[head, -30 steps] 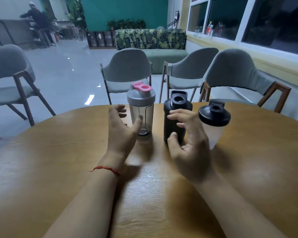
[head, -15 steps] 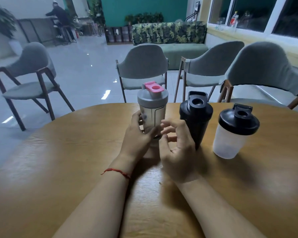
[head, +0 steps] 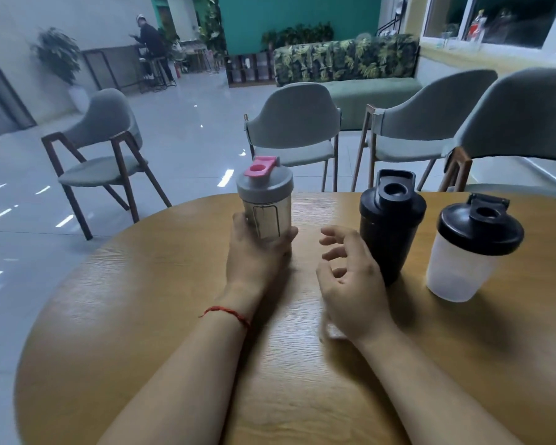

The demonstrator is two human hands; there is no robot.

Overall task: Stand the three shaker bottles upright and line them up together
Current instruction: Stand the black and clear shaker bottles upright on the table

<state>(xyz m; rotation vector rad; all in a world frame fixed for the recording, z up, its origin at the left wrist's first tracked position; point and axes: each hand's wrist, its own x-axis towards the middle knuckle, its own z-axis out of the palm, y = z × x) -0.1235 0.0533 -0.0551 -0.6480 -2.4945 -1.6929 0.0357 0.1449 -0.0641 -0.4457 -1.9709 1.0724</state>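
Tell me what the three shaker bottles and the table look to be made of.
Grey-lidded bottle: clear, smoky plastic, since the table shows through it; matte grey lid, pink cap.
Black bottle: opaque, likely plastic, with a soft sheen.
Frosted bottle: translucent, milky plastic under a glossy black lid.
Table: wood or wood veneer, showing visible grain and a smooth satin finish.

The left hand (head: 254,255) covers the lower part of the clear shaker bottle with the grey lid and pink flip cap (head: 265,200), so its base is hidden. The curled right hand (head: 355,284) screens the lower left side of the tall all-black shaker bottle (head: 390,220). Both forearms run off the bottom edge. The round wooden table (head: 142,316) is cut off at the right and bottom. A distant seated person (head: 150,43) is too small to make out.
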